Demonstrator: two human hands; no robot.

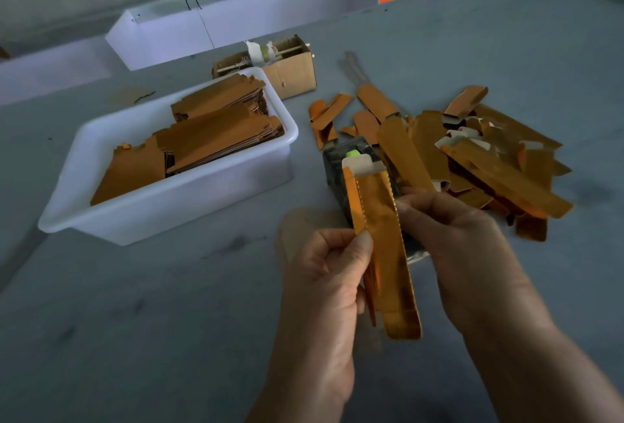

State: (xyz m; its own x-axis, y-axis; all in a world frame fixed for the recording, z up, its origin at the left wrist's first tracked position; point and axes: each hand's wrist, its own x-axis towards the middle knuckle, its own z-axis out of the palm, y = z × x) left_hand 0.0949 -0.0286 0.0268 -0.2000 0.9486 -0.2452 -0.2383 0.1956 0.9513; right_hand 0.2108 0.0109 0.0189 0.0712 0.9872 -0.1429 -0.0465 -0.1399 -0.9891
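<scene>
You hold the gold foil carton (385,247) up off the table (135,338), between both hands, its long body running from your fingers away toward a white tab at the far end. Your left hand (324,280) pinches the carton's narrow left flap, with the thumb and fingers (363,243) curled tight on its edge. Your right hand (462,240) grips the opposite long edge, fingertips pressed against the serrated side.

Just beyond your fingers, partly hidden by the carton, a dark device (337,166) with a green button lies on the table. Past your right fingers and off to their right spreads a loose pile of gold cartons (479,159). Well out from your left fingers stands a white tub (169,206) holding stacked flat gold blanks (216,132). Farther off behind it sits a small cardboard box (290,74).
</scene>
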